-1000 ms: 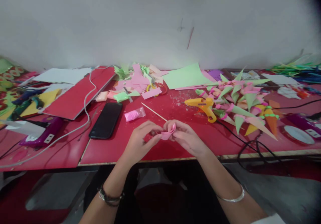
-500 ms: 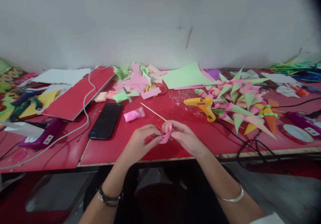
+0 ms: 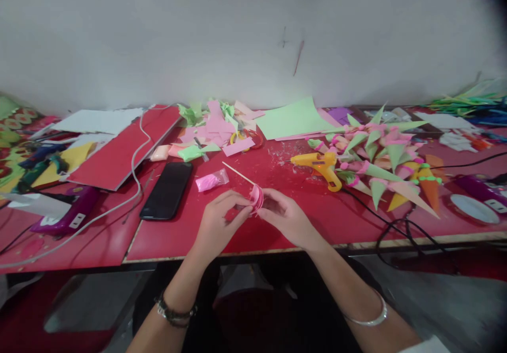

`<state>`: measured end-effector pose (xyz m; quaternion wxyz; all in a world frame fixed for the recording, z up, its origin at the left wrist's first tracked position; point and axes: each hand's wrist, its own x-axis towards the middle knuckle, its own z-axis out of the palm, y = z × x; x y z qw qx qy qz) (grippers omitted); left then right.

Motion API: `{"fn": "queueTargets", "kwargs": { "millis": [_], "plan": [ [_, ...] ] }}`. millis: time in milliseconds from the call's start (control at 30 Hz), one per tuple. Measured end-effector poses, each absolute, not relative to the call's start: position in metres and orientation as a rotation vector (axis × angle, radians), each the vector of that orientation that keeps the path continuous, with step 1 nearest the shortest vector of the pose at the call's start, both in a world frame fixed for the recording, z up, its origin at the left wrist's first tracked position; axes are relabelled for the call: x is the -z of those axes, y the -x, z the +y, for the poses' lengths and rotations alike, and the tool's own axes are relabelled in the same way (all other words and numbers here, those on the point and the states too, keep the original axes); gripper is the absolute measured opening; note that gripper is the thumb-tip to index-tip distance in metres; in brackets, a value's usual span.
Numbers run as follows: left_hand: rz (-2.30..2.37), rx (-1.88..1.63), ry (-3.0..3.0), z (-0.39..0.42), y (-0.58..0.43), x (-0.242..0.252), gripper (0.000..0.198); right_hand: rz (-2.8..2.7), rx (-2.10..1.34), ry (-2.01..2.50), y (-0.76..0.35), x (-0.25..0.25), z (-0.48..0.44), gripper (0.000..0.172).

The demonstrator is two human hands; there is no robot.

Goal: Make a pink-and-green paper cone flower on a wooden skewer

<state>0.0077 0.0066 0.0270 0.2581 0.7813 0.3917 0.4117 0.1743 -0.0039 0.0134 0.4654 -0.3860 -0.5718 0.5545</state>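
The left hand [image 3: 224, 218] and the right hand [image 3: 291, 218] are close together over the near edge of the red table [image 3: 174, 242], with one curled piece of pink paper [image 3: 257, 197] between them. The left thumb and fingertips pinch its left side; the right thumb and fingers curve around its right side, holding it there.

Half a second ago the paper was lower, tilted, and partly covered by the right fingers; now it stands more upright, its curved layers showing. The right fingers have shifted from across its top to its side. The thin stick [image 3: 237, 172] lies where it did, but its near end now meets the paper's top edge in view; whether they touch, I cannot tell.

The phone [image 3: 167, 191], pink packet [image 3: 209, 181], yellow glue gun [image 3: 319, 167] and heap of paper cones [image 3: 380, 158] have stayed put.
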Motion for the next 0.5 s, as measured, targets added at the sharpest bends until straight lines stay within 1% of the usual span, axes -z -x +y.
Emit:
{"fn": "queueTargets", "kwargs": {
  "millis": [133, 300, 500],
  "plan": [
    [1.052, -1.137, -2.105, 0.0072, -0.0072, -0.0283, 0.007, -1.406, -1.349, 0.96, -0.177, -0.0143, -0.0037, 0.027],
    [1.027, -1.153, -2.076, 0.0067, -0.008, -0.0286, 0.007, -1.467, -1.307, 0.923, -0.1753, -0.0141, -0.0051, 0.031],
    [1.03, -1.148, -2.062, 0.0067, -0.0089, -0.0278, 0.006, -1.505, -1.229, 0.983, -0.1765, -0.0151, -0.0063, 0.028]
  ]
}}
